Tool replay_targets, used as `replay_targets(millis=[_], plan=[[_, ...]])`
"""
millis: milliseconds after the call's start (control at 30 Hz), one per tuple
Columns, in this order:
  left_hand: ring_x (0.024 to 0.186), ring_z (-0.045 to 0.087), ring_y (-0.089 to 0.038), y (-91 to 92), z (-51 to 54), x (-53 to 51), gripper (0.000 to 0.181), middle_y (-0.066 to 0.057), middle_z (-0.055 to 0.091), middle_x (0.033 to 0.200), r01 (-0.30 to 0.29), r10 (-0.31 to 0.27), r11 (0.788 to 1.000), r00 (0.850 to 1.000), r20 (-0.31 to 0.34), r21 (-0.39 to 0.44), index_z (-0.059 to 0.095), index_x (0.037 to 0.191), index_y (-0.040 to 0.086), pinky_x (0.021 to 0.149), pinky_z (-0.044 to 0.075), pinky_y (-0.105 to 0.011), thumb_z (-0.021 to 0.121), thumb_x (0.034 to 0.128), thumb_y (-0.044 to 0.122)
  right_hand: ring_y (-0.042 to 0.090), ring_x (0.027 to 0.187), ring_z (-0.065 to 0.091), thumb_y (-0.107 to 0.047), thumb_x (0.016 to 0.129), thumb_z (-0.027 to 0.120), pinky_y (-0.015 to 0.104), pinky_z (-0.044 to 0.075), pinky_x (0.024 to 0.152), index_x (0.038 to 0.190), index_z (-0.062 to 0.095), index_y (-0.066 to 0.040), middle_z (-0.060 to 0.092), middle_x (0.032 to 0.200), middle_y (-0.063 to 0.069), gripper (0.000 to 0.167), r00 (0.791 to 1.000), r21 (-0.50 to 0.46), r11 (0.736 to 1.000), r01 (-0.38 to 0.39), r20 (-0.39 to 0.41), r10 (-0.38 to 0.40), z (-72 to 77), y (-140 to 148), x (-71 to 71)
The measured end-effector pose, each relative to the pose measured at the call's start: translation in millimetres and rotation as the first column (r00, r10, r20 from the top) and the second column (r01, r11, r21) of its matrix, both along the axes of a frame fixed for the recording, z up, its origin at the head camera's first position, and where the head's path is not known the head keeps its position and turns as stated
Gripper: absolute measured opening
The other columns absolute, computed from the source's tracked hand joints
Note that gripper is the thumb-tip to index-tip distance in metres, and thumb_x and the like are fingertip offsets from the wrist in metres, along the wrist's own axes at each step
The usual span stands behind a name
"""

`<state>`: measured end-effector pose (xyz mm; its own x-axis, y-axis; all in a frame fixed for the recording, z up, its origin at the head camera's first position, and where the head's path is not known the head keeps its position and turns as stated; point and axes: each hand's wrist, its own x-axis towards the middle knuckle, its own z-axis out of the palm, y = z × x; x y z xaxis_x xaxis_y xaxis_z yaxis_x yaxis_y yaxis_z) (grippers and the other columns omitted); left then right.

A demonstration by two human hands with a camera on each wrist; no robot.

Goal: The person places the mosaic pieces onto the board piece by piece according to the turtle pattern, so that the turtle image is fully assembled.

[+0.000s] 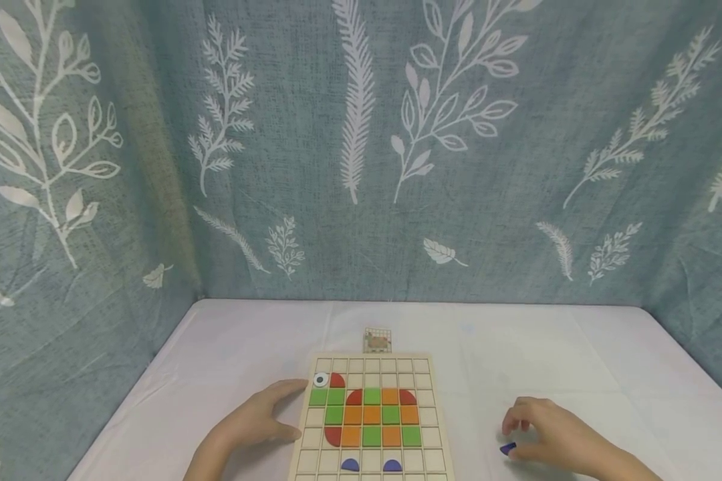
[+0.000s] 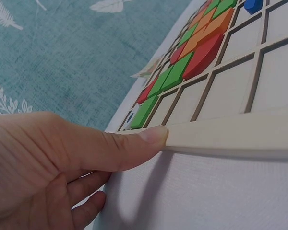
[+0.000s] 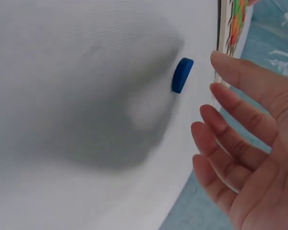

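My left hand [image 1: 255,417] is at the left side of a wooden grid board [image 1: 424,381], its thumb [image 2: 153,136] touching the board's rim. On the board, green and orange squares and red quarter-round pieces form a shape with a white eye disc [image 1: 321,380] at upper left. Two blue half-round pieces, one of them on the left [image 1: 350,464], sit below it. To the right of the board, a loose blue piece [image 3: 183,75] rests on the white cloth. Over it hovers my right hand [image 1: 547,434], fingers loosely bent and apart from the piece in the right wrist view.
A small picture card [image 1: 377,340] with a grid drawing lies just behind the board. White cloth [image 1: 517,347] covers the table. A blue-green curtain [image 1: 313,167] with white leaf prints hangs behind and at both sides.
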<state>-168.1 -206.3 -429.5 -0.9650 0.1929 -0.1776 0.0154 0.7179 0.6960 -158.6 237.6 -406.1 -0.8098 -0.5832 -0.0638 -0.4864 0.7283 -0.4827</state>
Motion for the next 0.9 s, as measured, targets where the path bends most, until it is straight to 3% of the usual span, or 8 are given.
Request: replay_targets(millis=[200,367,567,733,900], plan=[[0.129,0.035,-0.042,-0.3,-0.7,0.3,0.078,-0.017,0.047,0.135,0.006,-0.006,1.0,1.0,-0.01,-0.004,0.053,0.128,0.008,0.105,0.028,-0.06,0.082,0.0558,0.016,-0.002,0.077,0.05,-0.03,0.07,0.078,0.023,0.05,0.067,0.085,0.065,-0.026,0.056,0.085,-0.022,0.02,0.997,-0.015,1.0,-0.01,0.077,0.011,-4.8,2.0,-1.2],[0.13,0.035,-0.04,-0.1,-1.7,0.0,0.078,-0.016,0.048,0.136,0.002,-0.002,1.0,1.0,-0.007,-0.004,0.053,0.128,0.009,0.105,0.028,-0.059,0.082,0.056,0.017,-0.003,0.075,0.05,-0.021,0.069,0.078,0.024,0.052,0.068,0.084,0.067,-0.027,0.054,0.083,-0.022,0.02,0.994,0.002,1.0,0.004,0.111,-0.004,-9.0,1.3,-1.1],[0.13,0.035,-0.041,-0.3,-1.6,0.3,0.078,-0.017,0.047,0.136,0.008,-0.008,1.0,1.0,-0.013,0.009,0.053,0.128,0.008,0.105,0.027,-0.06,0.081,0.0563,0.016,-0.003,0.076,0.049,-0.019,0.071,0.077,0.024,0.052,0.07,0.085,0.066,-0.025,0.055,0.083,-0.02,0.019,0.991,-0.01,1.0,-0.007,0.135,0.008,-11.9,1.9,-1.1],[0.13,0.034,-0.041,-0.6,-1.5,0.6,0.077,-0.017,0.047,0.136,0.013,-0.012,1.0,1.0,-0.012,0.021,0.053,0.128,0.007,0.106,0.027,-0.06,0.081,0.0568,0.014,-0.003,0.076,0.049,-0.021,0.071,0.077,0.025,0.052,0.072,0.084,0.065,-0.027,0.054,0.082,-0.022,0.018,0.994,-0.004,1.0,-0.011,0.111,0.011,-13.7,-0.1,-1.9],[0.129,0.035,-0.041,-1.1,-1.7,0.4,0.077,-0.017,0.047,0.135,0.013,-0.013,1.0,1.0,-0.018,0.012,0.053,0.128,0.008,0.105,0.028,-0.06,0.082,0.0565,0.015,-0.004,0.078,0.052,-0.022,0.074,0.074,0.021,0.052,0.07,0.085,0.063,-0.023,0.055,0.084,-0.021,0.016,0.994,-0.068,0.992,-0.109,0.019,0.11,-18.0,1.0,-5.2]])
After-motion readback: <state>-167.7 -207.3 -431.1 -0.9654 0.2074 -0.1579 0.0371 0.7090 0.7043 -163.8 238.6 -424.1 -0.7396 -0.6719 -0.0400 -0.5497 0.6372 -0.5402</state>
